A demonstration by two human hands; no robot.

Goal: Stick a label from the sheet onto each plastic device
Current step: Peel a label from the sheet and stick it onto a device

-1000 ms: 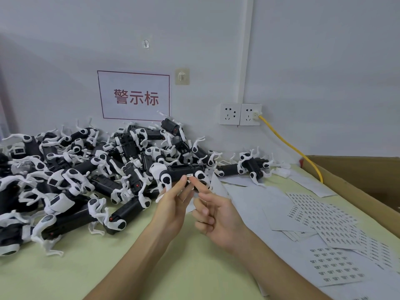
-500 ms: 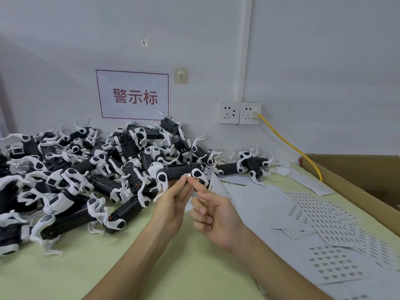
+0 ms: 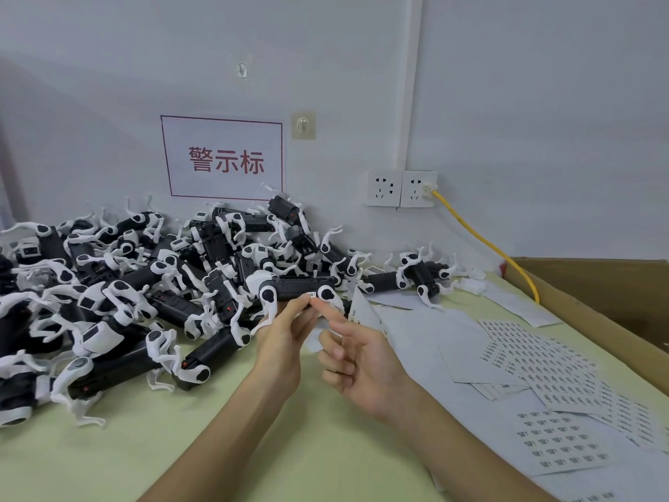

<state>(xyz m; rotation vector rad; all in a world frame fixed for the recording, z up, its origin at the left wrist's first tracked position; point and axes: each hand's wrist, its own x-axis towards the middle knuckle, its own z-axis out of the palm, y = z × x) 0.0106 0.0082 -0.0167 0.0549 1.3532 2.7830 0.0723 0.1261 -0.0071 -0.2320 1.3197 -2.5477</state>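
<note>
Green table (image 3: 325,451) heaped with plastic devices (image 3: 126,284).
One device (image 3: 297,285) is gripped aloft by the left hand (image 3: 286,344) — its label (image 3: 311,294) is pressed by the straight forefinger of the right hand (image 3: 360,365); label sheets (image 3: 535,360) are spread rightward.

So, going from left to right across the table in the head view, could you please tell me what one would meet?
Pile of devices → left hand holding one device → right hand → label sheets → cardboard box.
</note>
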